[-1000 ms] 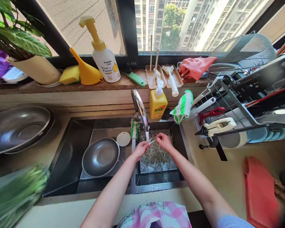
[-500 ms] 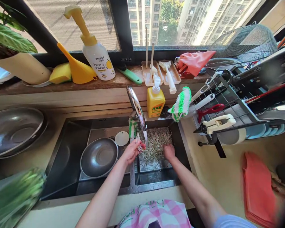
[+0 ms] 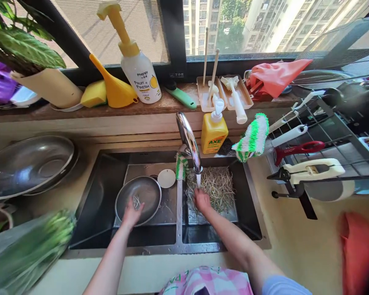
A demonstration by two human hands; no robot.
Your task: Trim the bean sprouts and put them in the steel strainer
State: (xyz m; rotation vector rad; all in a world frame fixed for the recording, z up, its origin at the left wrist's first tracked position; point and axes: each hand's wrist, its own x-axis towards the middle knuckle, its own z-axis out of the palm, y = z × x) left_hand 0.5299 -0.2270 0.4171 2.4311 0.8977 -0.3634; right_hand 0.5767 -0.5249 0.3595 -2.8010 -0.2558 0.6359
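My left hand (image 3: 132,214) is over a grey metal bowl (image 3: 150,188) in the left basin, its fingers spread apart. A small clump of bean sprouts (image 3: 137,201) lies in the bowl between those fingers. Under the running chrome tap (image 3: 189,139) is my right hand (image 3: 202,200), at the left edge of a mass of bean sprouts (image 3: 219,186) in the right basin. Its fingertips are hidden by the water and sprouts, so I cannot make out a grip. A white round lid or dish (image 3: 166,178) sits just behind the bowl.
A green-striped cloth (image 3: 181,166) hangs over the sink divider (image 3: 178,213). Behind the sink stand a yellow detergent bottle (image 3: 214,133) and another striped cloth (image 3: 253,137). A wire rack (image 3: 335,123) with utensils is at right; bagged greens (image 3: 46,241) and a large pan (image 3: 27,164) are at left.
My left hand has moved left from beside the tap to the bowl, and sprouts now lie there. My right hand has shifted left through the sprouts to under the stream. The view has turned slightly.
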